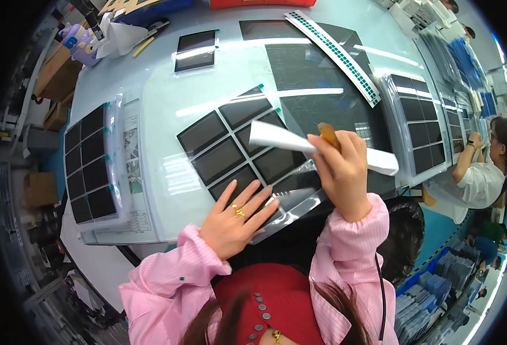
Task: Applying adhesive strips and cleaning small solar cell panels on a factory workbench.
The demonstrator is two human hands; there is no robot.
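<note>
My left hand (230, 221) lies with spread fingers on the near edge of a group of dark rectangular panels (222, 161), set in rows with pale gaps between them. Small green tabs stick out at their edges. My right hand (342, 172) is closed round a long white strip-like piece (282, 138), held above the panels' right side; it may be folded paper or cloth. An amber-brown cover, like a finger cot (329, 135), shows at a fingertip of that hand. Clear film (293, 210) sticks out at the panels' near edge, between my hands.
A stack of panels in clear film (92, 164) lies left, another (417, 126) right. Farther off are a single dark panel (196, 50), a white strip of green tabs (337, 57), a yellow stick (143, 47) and a purple bottle (79, 45). Another person (483, 167) works at right.
</note>
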